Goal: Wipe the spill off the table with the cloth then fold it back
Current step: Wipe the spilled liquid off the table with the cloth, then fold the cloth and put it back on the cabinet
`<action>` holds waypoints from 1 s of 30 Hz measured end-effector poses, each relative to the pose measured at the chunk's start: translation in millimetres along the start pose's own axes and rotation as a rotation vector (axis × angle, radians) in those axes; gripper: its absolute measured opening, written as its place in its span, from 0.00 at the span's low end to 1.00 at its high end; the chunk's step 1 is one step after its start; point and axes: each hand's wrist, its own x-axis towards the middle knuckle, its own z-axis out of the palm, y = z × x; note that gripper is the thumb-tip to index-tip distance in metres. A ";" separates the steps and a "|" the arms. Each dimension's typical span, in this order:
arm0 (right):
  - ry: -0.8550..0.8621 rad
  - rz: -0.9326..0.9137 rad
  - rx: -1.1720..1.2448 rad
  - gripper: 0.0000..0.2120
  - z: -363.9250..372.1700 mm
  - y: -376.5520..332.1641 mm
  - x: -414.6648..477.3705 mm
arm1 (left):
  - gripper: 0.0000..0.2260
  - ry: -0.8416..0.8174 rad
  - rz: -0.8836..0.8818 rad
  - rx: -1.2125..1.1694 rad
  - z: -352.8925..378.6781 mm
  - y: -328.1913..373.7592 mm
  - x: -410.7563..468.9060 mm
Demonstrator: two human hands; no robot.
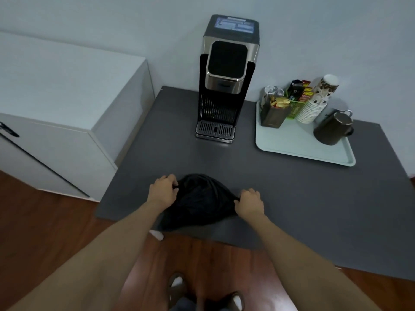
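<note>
At near table (292,198) edge: left hand (163,190) & right hand (248,202) grips pinching black cloth (199,203) corners — prob. folding step; next, bring edges together evenly.

You are looking at two hands, the left hand (163,189) and right hand (249,202), one cloth (198,202), one table (292,194), one dispenser (226,79), one tray (298,142), one kettle (334,129), one cup stack (315,102).

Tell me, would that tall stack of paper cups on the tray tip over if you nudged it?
Probably. The stack of paper cups already leans to the right and stands tall over a narrow base, so a push near its top would likely topple it. It also looks light, being paper. The green basket close on its left might check a fall that way.
</note>
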 end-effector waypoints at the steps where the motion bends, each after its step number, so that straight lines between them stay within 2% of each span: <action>1: -0.022 0.018 -0.017 0.14 -4.0 -0.1 0.6 | 0.09 -0.032 -0.024 0.003 -3.6 1.2 -0.2; 4: -0.075 0.057 0.020 0.13 -23.0 2.8 1.8 | 0.14 -0.168 -0.104 0.078 -16.3 1.1 1.7; 6: -0.070 0.026 0.077 0.13 -37.6 9.5 3.6 | 0.12 -0.265 -0.103 0.170 -29.1 -3.0 3.8; 8: -0.049 -0.022 0.105 0.15 -54.7 19.5 5.1 | 0.14 -0.287 -0.067 0.143 -44.6 -3.2 4.4; 14: -0.165 -0.044 0.169 0.18 -119.7 43.6 12.0 | 0.12 -0.243 0.145 -0.079 -98.9 22.4 9.6; 17: -0.168 -0.129 0.241 0.17 -161.9 48.6 11.9 | 0.13 -0.131 0.175 -0.150 -128.0 41.2 21.0; 20: -0.083 -0.191 0.269 0.19 -200.8 46.0 12.5 | 0.11 -0.032 0.194 -0.215 -158.6 60.1 33.2; 25: 0.089 -0.262 0.384 0.13 -254.3 40.3 9.1 | 0.09 0.067 0.237 -0.350 -208.6 88.5 40.8; 30: 0.170 -0.304 0.409 0.12 -283.3 47.9 0.5 | 0.11 0.077 0.275 -0.394 -235.9 105.2 38.2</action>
